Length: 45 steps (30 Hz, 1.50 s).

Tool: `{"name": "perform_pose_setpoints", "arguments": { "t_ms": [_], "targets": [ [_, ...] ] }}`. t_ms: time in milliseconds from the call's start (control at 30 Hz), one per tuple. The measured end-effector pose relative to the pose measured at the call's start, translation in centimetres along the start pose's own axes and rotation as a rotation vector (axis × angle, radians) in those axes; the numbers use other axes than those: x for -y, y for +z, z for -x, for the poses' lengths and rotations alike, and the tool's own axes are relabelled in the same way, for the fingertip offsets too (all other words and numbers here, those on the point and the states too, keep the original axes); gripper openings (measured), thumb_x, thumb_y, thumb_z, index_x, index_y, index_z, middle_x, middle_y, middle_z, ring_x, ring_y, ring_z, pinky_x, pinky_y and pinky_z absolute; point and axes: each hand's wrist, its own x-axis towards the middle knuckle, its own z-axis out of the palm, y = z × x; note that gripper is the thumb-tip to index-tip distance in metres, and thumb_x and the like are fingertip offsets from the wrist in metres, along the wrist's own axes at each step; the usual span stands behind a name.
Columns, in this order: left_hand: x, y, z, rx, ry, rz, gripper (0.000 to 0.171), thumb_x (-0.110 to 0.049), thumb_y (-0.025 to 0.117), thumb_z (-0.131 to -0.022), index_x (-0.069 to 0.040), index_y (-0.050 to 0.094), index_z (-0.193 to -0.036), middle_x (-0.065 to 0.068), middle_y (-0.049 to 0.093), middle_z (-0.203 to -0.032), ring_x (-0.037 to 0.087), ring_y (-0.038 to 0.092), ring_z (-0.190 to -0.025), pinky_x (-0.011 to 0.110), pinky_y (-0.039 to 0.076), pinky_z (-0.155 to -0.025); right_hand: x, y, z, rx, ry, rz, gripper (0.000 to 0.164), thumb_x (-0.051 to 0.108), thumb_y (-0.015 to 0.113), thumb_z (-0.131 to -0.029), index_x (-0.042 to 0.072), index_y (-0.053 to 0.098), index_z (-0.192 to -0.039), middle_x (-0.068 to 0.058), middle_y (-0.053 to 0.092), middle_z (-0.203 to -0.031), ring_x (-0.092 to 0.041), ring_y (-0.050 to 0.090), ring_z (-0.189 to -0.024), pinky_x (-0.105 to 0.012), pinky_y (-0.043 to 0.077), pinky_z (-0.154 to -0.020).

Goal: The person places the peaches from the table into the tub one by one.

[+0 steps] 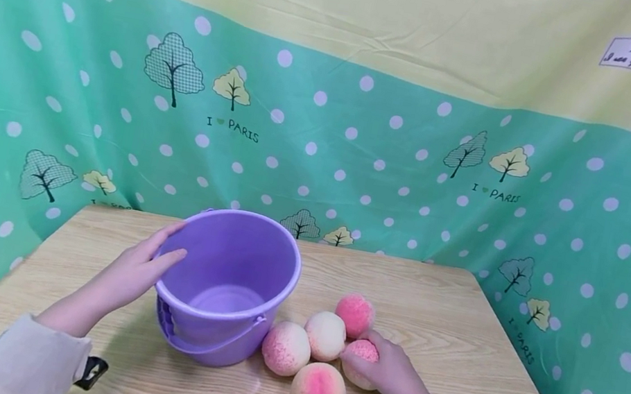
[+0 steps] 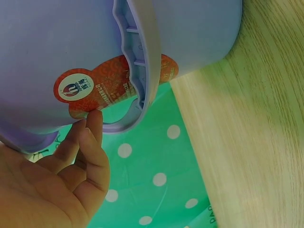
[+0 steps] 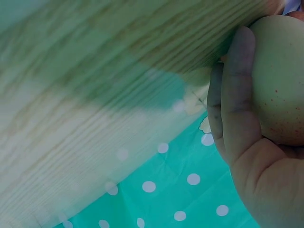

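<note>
A purple bucket [image 1: 240, 247] stands upright on the table, left of the middle. My left hand [image 1: 133, 270] grips its left rim, thumb over the inside and fingers against the outer wall. In the left wrist view those fingers [image 2: 92, 142] bend against the wall by a red label [image 2: 102, 86]. To the right of the bucket, my right hand [image 1: 395, 373] holds a pink-speckled peach [image 1: 362, 352], its fingers curved round the fruit. In the right wrist view, the pale side of this peach [image 3: 280, 80] rests against the fingers.
Several more peaches cluster between bucket and right hand: a deep pink one [image 1: 355, 313] behind, a pale one [image 1: 324, 334], a speckled one [image 1: 286, 348] beside the bucket and one in front [image 1: 318, 393]. The bucket's handle [image 2: 148, 52] hangs down. A green dotted cloth [image 1: 345, 174] surrounds the table.
</note>
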Motion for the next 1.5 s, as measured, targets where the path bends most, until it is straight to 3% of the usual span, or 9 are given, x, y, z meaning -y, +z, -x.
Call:
{"name": "perform_pose_setpoints", "arguments": {
  "t_ms": [567, 1500],
  "targets": [
    [0.08, 0.15, 0.14, -0.005, 0.003, -0.001, 0.07, -0.045, 0.039, -0.105, -0.013, 0.012, -0.16, 0.029, 0.021, -0.16, 0.056, 0.028, -0.14, 0.074, 0.027, -0.107, -0.15, 0.16, -0.04, -0.024, -0.023, 0.033, 0.043, 0.054, 0.072, -0.084, 0.021, 0.067, -0.111, 0.002, 0.069, -0.108, -0.014, 0.061, -0.099, -0.039, 0.052, -0.087],
    [-0.04, -0.02, 0.12, -0.003, -0.005, 0.018, 0.07, -0.047, 0.038, -0.105, -0.015, 0.011, -0.161, 0.027, 0.018, -0.161, 0.056, 0.025, -0.142, 0.076, 0.024, -0.108, -0.01, -0.57, -0.04, -0.068, -0.011, 0.064, 0.058, 0.059, 0.073, -0.08, 0.018, 0.066, -0.12, -0.002, 0.069, -0.118, -0.02, 0.063, -0.11, -0.044, 0.052, -0.096]
  ]
}}
